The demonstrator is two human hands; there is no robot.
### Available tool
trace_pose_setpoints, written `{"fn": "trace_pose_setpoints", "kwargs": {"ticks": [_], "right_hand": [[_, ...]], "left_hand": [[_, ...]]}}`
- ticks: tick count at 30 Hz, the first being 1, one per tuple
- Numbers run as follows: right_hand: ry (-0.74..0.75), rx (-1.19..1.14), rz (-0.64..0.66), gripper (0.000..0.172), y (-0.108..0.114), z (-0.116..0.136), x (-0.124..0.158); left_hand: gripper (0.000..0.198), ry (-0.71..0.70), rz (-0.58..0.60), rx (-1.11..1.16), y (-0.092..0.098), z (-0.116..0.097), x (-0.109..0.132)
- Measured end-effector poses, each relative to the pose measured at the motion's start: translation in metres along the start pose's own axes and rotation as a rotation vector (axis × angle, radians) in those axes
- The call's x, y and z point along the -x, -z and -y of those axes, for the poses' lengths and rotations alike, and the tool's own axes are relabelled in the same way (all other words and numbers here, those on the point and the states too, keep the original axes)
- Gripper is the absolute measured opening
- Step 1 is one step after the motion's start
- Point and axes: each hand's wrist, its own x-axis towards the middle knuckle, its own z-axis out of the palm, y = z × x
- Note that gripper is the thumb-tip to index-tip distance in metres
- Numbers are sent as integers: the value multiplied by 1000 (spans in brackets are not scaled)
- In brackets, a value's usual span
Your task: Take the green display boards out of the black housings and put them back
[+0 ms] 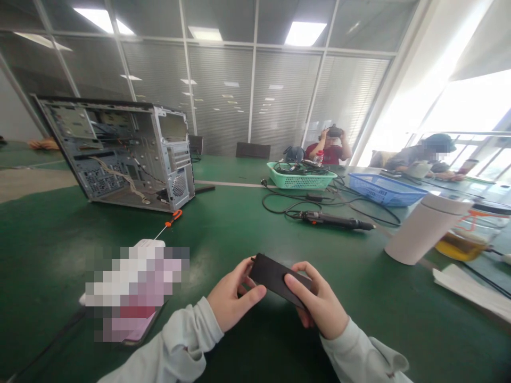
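Both of my hands hold a flat black rectangular object (277, 279), perhaps a drive case or power bank, just above the green table (247, 250). My left hand (233, 295) grips its left end, and my right hand (315, 300) presses on its right end with the fingers beneath. Left of my hands lies a pixelated, unreadable pale item (133, 292). Beyond it is a small orange-handled screwdriver (172, 218), near an open computer tower (120, 154) with loose wires inside.
An electric screwdriver (331, 219) with black cables lies ahead. Behind it are a green basket (300, 176) and a blue basket (383, 183). A white flask (425, 229), a glass of yellow liquid (459, 244) and papers (475, 290) stand right. Two people (331, 151) (423, 157) sit across the table.
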Motion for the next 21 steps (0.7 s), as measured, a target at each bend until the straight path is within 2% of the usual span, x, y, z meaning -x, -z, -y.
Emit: {"fn": "trace_pose_setpoints", "kwargs": {"ticks": [2, 5, 7, 8, 15, 21], "right_hand": [[-170, -125, 68, 50, -1, 1, -1], [-590, -302, 165, 43, -4, 3, -2], [-800, -389, 216, 53, -7, 6, -2], [-854, -428, 232, 59, -8, 8, -1], [-963, -569, 303, 68, -10, 17, 1], [-876, -537, 256, 64, -4, 9, -3]], "left_hand": [[61, -2, 11, 41, 1, 1, -1], [56, 15, -10, 109, 2, 0, -2], [51, 42, -38, 96, 4, -1, -3], [50, 52, -52, 82, 5, 0, -3], [50, 51, -104, 64, 6, 5, -4], [56, 121, -70, 108, 5, 4, -7]]}}
